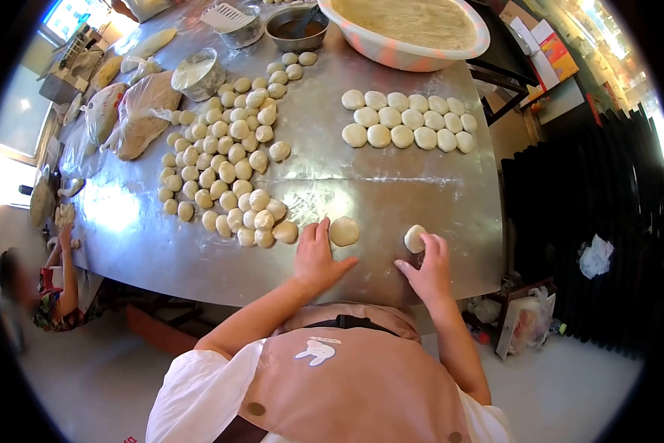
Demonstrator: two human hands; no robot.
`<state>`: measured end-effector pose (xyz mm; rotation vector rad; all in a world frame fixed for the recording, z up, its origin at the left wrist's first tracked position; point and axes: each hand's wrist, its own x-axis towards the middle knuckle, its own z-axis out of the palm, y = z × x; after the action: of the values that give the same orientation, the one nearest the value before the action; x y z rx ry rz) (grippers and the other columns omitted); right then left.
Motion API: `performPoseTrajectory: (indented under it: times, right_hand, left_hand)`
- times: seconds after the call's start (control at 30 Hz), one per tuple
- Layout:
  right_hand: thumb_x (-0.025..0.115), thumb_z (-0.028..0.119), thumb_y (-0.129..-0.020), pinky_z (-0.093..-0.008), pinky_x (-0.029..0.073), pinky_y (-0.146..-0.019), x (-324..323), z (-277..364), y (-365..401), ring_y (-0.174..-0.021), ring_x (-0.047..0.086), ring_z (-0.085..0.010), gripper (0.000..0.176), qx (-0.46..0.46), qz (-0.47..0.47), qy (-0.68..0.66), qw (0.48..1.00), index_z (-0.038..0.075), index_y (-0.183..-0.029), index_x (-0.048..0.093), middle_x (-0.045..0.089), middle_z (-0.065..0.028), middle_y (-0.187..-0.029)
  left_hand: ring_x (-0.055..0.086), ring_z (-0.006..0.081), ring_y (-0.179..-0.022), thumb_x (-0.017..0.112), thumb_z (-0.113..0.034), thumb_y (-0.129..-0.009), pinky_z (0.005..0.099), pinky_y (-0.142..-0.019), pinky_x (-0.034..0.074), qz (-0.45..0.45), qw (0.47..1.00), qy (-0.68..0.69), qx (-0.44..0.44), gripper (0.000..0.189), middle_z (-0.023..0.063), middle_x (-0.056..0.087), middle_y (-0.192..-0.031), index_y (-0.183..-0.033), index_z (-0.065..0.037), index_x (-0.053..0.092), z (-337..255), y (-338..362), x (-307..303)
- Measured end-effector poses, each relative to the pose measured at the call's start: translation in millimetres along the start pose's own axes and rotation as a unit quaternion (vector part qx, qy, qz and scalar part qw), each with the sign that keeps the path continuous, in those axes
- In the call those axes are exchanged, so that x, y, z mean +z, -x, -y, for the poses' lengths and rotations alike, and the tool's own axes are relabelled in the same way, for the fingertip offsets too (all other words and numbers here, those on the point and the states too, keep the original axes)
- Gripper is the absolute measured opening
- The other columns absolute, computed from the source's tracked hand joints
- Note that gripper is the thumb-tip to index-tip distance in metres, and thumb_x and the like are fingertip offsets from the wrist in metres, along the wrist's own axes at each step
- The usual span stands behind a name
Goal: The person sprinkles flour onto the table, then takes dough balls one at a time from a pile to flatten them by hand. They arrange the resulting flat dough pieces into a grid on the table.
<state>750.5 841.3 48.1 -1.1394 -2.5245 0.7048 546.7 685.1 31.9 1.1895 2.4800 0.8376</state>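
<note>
Left hand (319, 257) lies flat and open on the table (413, 193), fingers spread, index side just touching the disc (344, 231), which sits near the front edge. The right hand (425, 267) is well apart from the left hand, its fingertips curled against the ball (415, 238); whether they grip it or only press it cannot be told. It looks like shaping work, one piece per hand. To do it well, the palm should come squarely over the disc and press evenly, so the edge doesn't thin on one side. The ball wants light fingers and a rolling touch, not a squeeze. Both pieces sit clear of the heap (225, 162) on the left and the rows (409, 125) beyond, so nothing should stick together.
</note>
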Motion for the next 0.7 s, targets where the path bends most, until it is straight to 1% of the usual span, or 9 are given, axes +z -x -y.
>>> performPoseTrajectory:
  times: [0.03,0.13,0.17,0.27,0.37,0.47,0.53,0.57,0.7]
  right_hand:
    - [0.084,0.026,-0.077,-0.0454,0.050,-0.092,5.0,-0.5,2.5,-0.114,0.056,-0.0406,0.068,0.054,-0.007,-0.019,0.998,0.005,-0.132,0.049,0.050,-0.0190,-0.132]
    - [0.083,0.031,-0.079,-0.0467,0.050,-0.095,6.8,22.9,-6.8,-0.115,0.056,-0.0406,0.072,0.141,0.018,-0.001,0.990,0.004,-0.135,0.045,0.047,-0.0212,-0.134]
    - [0.082,0.030,-0.080,-0.0467,0.050,-0.095,12.5,27.3,-11.1,-0.115,0.056,-0.0408,0.071,0.140,0.010,0.003,0.990,0.004,-0.135,0.046,0.047,-0.0214,-0.133]
    - [0.081,0.029,-0.081,-0.0469,0.050,-0.094,28.9,26.4,-22.8,-0.115,0.056,-0.0412,0.067,0.113,-0.011,0.012,0.993,0.004,-0.134,0.047,0.049,-0.0218,-0.132]
    - [0.080,0.028,-0.082,-0.0471,0.050,-0.094,37.5,18.4,-27.8,-0.115,0.056,-0.0413,0.064,0.058,-0.022,-0.004,0.998,0.004,-0.133,0.048,0.050,-0.0218,-0.131]
    - [0.080,0.025,-0.082,-0.0468,0.050,-0.093,40.1,11.9,-29.5,-0.114,0.057,-0.0415,0.062,0.049,-0.030,-0.027,0.998,0.003,-0.131,0.050,0.051,-0.0218,-0.129]
    - [0.080,0.023,-0.082,-0.0464,0.050,-0.093,37.7,12.5,-33.5,-0.114,0.057,-0.0416,0.061,0.052,-0.031,-0.037,0.998,0.003,-0.131,0.051,0.052,-0.0216,-0.129]
    - [0.080,0.022,-0.081,-0.0462,0.050,-0.093,38.3,12.7,-36.1,-0.113,0.057,-0.0415,0.060,0.049,-0.038,-0.044,0.997,0.003,-0.130,0.051,0.052,-0.0216,-0.128]
    - [0.082,0.018,-0.079,-0.0452,0.050,-0.093,42.2,11.9,-48.5,-0.112,0.057,-0.0408,0.060,0.034,-0.057,-0.060,0.996,0.003,-0.129,0.052,0.053,-0.0214,-0.126]
  left_hand:
    - [0.054,0.0418,-0.114,0.086,-0.039,-0.071,0.0454,-0.096,0.048,0.056,0.997,0.012,-0.042,0.092,0.0242,0.049,-0.126,-0.140,0.002,0.041,-7.8,-1.8,-5.3]
    - [0.056,0.0422,-0.111,0.084,-0.040,-0.072,0.0465,-0.092,0.050,0.091,0.990,0.023,-0.109,0.090,0.0238,0.047,-0.128,-0.139,0.003,0.041,-27.9,-15.7,1.9]
    - [0.058,0.0422,-0.109,0.082,-0.039,-0.077,0.0471,-0.088,0.052,0.080,0.991,0.021,-0.108,0.085,0.0237,0.046,-0.128,-0.138,0.003,0.040,-32.3,-20.4,7.0]
    - [0.057,0.0426,-0.109,0.079,-0.035,-0.080,0.0473,-0.087,0.052,0.095,0.992,0.053,-0.064,0.076,0.0246,0.048,-0.125,-0.136,0.002,0.044,-30.7,-36.9,21.1]
    - [0.057,0.0433,-0.107,0.078,-0.030,-0.082,0.0478,-0.088,0.051,0.060,0.997,0.043,-0.012,0.066,0.0253,0.050,-0.121,-0.132,0.002,0.048,-23.3,-56.2,21.7]
    - [0.057,0.0435,-0.106,0.079,-0.029,-0.081,0.0480,-0.090,0.049,-0.035,0.998,0.027,-0.037,0.063,0.0250,0.053,-0.118,-0.128,0.003,0.051,-2.1,-103.1,20.2]
    - [0.056,0.0436,-0.105,0.080,-0.029,-0.079,0.0479,-0.092,0.048,-0.071,0.995,-0.007,-0.070,0.064,0.0255,0.053,-0.117,-0.127,0.003,0.051,13.5,-143.4,14.6]
    - [0.056,0.0433,-0.107,0.081,-0.031,-0.078,0.0471,-0.094,0.048,-0.103,0.991,-0.007,-0.085,0.066,0.0266,0.053,-0.119,-0.128,0.003,0.053,20.3,-162.5,13.2]
    - [0.056,0.0425,-0.112,0.080,-0.036,-0.080,0.0452,-0.096,0.048,-0.139,0.982,-0.013,-0.126,0.070,0.0269,0.054,-0.122,-0.130,0.004,0.053,32.5,-227.9,11.2]
